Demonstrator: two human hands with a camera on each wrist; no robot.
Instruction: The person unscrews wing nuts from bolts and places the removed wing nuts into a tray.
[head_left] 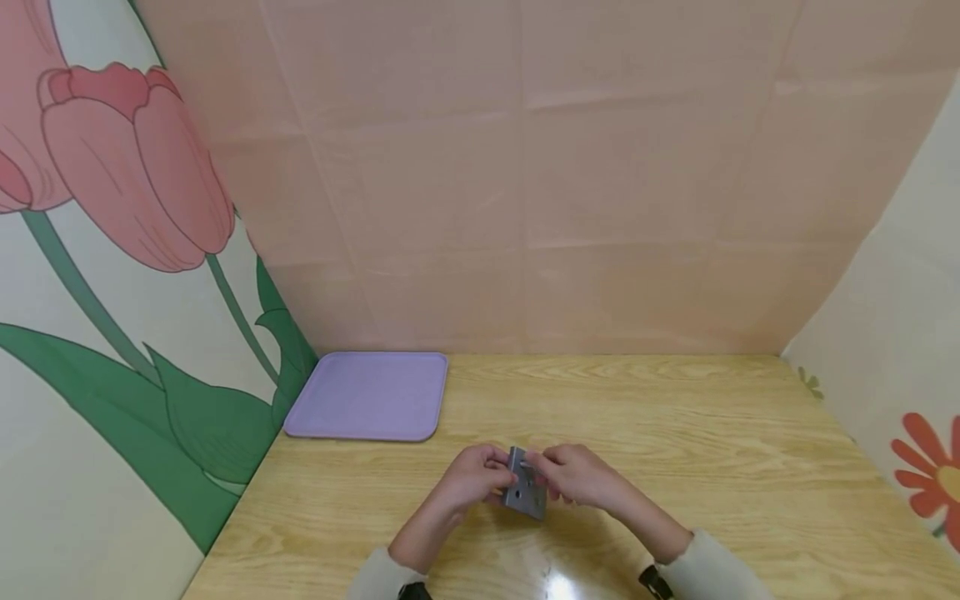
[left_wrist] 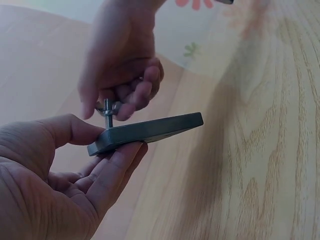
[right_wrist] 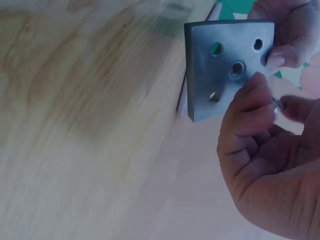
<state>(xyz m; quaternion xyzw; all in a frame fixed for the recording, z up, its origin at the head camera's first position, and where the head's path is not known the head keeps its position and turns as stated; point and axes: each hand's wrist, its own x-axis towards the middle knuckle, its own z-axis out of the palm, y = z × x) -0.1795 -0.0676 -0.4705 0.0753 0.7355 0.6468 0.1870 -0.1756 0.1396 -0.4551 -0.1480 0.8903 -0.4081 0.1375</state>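
Note:
A square grey metal plate (head_left: 531,497) with several round holes is held up over the table, in front of the body. My left hand (head_left: 472,479) pinches one edge of it, thumb on the upper face and fingers beneath, as the left wrist view shows. From the plate's corner rises a threaded bolt (left_wrist: 109,121), carrying a small wing nut (left_wrist: 116,108). Thumb and fingers of my right hand (head_left: 579,477) are at this wing nut and grip it. In the right wrist view the plate's holed face (right_wrist: 202,75) shows, while curled fingers hide most of the nut.
A light purple tray (head_left: 367,396) lies at the back left of the wood-grain table (head_left: 660,425). Behind the table hangs a pinkish-brown sheet (head_left: 525,208). Walls with painted flowers stand at the left and right sides.

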